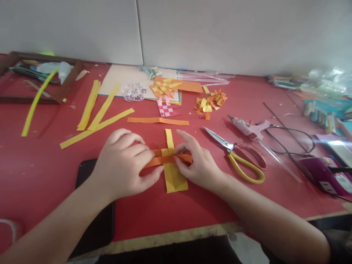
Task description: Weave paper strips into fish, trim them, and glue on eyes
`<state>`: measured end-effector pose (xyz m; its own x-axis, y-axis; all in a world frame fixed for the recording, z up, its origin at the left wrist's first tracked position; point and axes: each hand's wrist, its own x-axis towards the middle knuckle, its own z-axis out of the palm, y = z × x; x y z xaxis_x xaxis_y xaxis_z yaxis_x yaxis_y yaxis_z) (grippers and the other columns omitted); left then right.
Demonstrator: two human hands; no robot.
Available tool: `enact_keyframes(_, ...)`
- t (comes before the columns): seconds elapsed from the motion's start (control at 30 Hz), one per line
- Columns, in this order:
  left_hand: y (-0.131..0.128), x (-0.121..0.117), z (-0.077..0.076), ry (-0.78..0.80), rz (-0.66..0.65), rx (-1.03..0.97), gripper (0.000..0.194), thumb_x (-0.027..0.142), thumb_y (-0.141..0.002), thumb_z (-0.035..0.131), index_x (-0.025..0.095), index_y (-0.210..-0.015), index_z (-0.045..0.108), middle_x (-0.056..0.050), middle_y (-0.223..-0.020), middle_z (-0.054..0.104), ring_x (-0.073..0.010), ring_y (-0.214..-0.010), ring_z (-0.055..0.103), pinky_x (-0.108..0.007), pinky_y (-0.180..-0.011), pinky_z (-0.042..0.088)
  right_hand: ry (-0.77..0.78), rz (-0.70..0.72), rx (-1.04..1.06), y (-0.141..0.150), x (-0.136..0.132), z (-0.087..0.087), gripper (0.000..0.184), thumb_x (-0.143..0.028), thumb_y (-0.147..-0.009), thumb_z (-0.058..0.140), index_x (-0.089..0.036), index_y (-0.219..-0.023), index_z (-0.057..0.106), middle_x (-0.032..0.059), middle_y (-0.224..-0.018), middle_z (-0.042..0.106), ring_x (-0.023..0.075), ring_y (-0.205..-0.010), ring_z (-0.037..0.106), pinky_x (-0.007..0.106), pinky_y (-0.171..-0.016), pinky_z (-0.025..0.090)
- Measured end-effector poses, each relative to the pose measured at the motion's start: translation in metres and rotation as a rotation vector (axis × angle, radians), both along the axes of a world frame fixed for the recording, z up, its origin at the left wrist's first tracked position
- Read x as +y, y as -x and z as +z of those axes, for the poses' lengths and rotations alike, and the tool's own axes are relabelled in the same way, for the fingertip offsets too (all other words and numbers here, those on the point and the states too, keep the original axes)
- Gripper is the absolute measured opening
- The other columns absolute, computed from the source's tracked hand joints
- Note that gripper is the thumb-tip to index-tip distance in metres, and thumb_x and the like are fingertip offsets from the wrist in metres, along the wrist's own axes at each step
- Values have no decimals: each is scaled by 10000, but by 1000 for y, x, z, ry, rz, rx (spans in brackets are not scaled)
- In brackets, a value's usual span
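Note:
In the middle of the red table, yellow paper strips (176, 181) lie lengthwise, crossed by an orange paper strip (162, 160). My left hand (126, 165) is closed on the orange strip's left part, thumb below and fingers above. On the other side, my right hand (194, 157) pinches the same strip near its right end, which curls up between thumb and fingers. Another bit of orange shows behind my left fingertips, partly hidden. Just beyond the hands lies a loose orange strip (173, 121).
Scissors (233, 154) and a pink glue gun (249, 128) lie to the right. Yellow strips (96, 123) are at left, paper scraps (210, 102) behind. A pink-and-white woven paper fish (167, 109) lies ahead. A black phone (100, 223) sits under my left forearm, a wooden tray (64, 86) far left.

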<state>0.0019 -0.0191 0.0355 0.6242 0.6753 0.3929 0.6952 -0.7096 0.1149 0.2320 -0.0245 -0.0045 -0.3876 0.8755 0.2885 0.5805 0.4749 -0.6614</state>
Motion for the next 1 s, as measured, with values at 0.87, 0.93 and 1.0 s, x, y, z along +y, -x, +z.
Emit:
enact_keyframes(0.87, -20, -8, -28, 106, -157, -96, 176, 135, -936, 534, 73, -1004, 684, -138, -991, 666, -283, -949, 597, -461, -835, 568, 82, -100, 36, -4, -2, 13, 581, -120, -816, 590, -214, -1360, 406, 14, -935, 650, 139, -803, 650, 280, -765, 565)
enact_keyframes(0.93, -21, -9, -28, 76, -162, -111, 169, 127, -932, 541, 68, -991, 688, -139, -1002, 676, -279, -960, 607, -452, -863, 565, 113, -104, 36, -4, -1, 12, 596, -122, -807, 596, -217, -1361, 402, 15, -944, 650, 136, -781, 652, 277, -744, 565)
enact_keyframes(1.0, -23, -11, -28, 41, -159, -96, 163, 127, -929, 549, 69, -972, 695, -134, -974, 690, -273, -919, 624, -447, -838, 574, 136, -108, 28, -4, -1, 11, 606, -124, -806, 595, -228, -1367, 393, 20, -960, 653, 138, -776, 657, 284, -743, 566)
